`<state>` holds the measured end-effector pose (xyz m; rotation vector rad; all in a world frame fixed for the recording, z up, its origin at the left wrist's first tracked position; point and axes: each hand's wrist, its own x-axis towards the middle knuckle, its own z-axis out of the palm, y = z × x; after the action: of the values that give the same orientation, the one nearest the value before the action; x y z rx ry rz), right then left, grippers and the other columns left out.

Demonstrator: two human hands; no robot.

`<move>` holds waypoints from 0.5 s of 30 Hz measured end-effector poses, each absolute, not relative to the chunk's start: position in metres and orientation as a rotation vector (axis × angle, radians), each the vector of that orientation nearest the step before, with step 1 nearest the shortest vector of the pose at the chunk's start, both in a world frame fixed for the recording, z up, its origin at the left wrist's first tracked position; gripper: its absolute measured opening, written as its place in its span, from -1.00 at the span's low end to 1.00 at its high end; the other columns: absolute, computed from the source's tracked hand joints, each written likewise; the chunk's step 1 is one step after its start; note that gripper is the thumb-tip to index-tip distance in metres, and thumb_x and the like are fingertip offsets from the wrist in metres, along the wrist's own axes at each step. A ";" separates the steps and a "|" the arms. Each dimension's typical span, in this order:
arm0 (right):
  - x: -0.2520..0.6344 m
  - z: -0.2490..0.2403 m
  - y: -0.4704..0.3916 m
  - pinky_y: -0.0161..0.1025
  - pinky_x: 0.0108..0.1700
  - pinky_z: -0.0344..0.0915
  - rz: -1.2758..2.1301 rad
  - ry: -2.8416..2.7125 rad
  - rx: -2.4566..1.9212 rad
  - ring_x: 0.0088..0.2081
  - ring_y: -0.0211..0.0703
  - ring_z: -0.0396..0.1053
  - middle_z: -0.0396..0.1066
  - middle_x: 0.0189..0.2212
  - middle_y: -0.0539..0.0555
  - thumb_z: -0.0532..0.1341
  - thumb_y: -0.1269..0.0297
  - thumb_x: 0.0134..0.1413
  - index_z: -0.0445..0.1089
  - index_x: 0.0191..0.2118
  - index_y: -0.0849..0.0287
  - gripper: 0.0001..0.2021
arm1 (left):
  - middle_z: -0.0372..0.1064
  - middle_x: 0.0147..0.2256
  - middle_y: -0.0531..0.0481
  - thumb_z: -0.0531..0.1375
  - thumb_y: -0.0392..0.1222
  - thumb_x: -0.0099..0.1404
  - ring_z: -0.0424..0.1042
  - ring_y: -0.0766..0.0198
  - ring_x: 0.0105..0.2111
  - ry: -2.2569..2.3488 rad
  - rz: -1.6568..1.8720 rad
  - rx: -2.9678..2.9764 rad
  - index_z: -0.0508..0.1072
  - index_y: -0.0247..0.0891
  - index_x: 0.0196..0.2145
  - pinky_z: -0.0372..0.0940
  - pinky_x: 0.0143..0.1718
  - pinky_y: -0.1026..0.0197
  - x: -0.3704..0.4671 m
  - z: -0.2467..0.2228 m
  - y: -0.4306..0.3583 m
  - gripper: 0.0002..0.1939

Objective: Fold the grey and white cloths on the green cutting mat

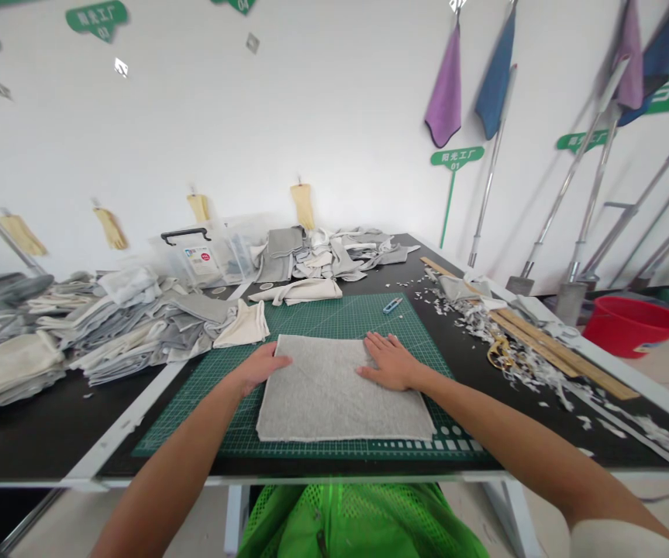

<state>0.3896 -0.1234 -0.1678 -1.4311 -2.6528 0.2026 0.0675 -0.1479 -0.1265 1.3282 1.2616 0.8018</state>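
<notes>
A folded piece of light grey fabric (339, 399) lies flat on the green cutting mat (194, 422), squared towards me. At its upper left edge my left hand (260, 366) grips the fabric, thumb on top and the other fingers at the side, partly hidden. My right hand (391, 363) rests flat on the upper right part, fingers stretched out. Beyond the fabric, a light blue utility knife (392, 305) lies on the mat.
Stacks of grey and cream fabric (130, 325) stand at left, with a clear plastic box (200, 256) behind. More fabric scraps (334, 256) lie at the back. On the right are wooden rulers (567, 349), gold-handled scissors (500, 353), shredded offcuts and a red bucket (630, 325).
</notes>
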 end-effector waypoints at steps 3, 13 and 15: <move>0.389 -0.167 -0.124 0.06 0.23 -0.38 0.195 -2.650 -1.440 0.28 0.10 -0.30 -0.24 0.29 0.25 -0.24 -0.30 0.02 -0.17 0.28 0.33 -0.12 | 0.48 -0.23 -0.11 0.30 -0.10 -0.04 0.46 0.08 -0.25 1.231 0.787 1.243 0.42 -0.31 -0.11 0.31 -0.21 0.09 0.068 -0.127 -0.154 -0.49; 0.389 -0.154 -0.147 0.12 0.23 -0.44 0.078 -2.574 -1.462 0.29 0.12 -0.40 -0.36 0.29 0.30 -0.26 -0.26 0.07 -0.17 0.27 0.39 -0.14 | 0.50 -0.38 -0.11 0.25 -0.18 -0.05 0.49 0.09 -0.38 1.306 0.785 1.170 0.45 -0.37 -0.24 0.35 -0.33 0.12 0.053 -0.134 -0.145 -0.63; 0.390 -0.151 -0.162 0.13 0.23 -0.48 0.102 -2.662 -1.336 0.29 0.09 -0.32 -0.27 0.28 0.29 -0.27 -0.21 0.11 -0.15 0.27 0.35 -0.20 | 0.50 -0.40 -0.09 0.23 -0.20 -0.05 0.49 0.09 -0.41 1.366 0.814 1.158 0.44 -0.35 -0.24 0.35 -0.36 0.13 0.045 -0.130 -0.139 -0.64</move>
<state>0.3897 -0.1621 -0.1509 -1.3365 -2.6616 0.1024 0.0454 -0.1393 -0.1298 1.1576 1.3656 0.8136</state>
